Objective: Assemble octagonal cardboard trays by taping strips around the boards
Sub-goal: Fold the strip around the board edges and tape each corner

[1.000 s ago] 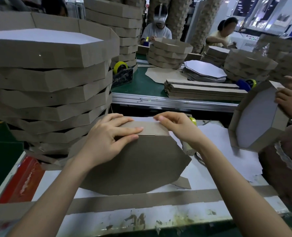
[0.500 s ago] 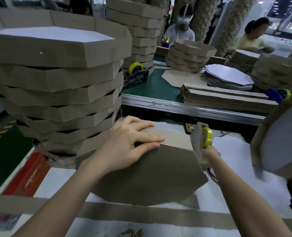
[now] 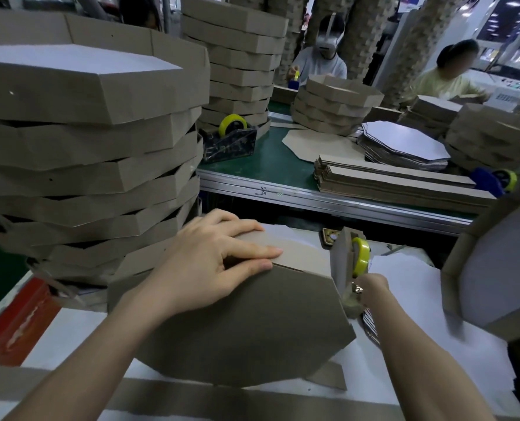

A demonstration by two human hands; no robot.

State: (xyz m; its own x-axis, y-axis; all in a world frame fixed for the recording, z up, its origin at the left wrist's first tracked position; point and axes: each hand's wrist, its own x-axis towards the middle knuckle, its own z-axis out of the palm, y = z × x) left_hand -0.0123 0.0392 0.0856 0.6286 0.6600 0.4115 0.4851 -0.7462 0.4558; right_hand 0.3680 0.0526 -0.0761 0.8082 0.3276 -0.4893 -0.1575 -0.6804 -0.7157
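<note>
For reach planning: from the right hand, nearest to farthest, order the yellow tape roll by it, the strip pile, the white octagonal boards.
1. Yellow tape roll: just above right hand.
2. Strip pile: on green table.
3. White octagonal boards: behind strips.

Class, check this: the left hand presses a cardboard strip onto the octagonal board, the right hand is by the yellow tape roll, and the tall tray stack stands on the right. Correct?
No. The head view shows the tall stack of brown cardboard trays on the person's left, just beyond the left hand, not on the right. The rest stands.
</note>
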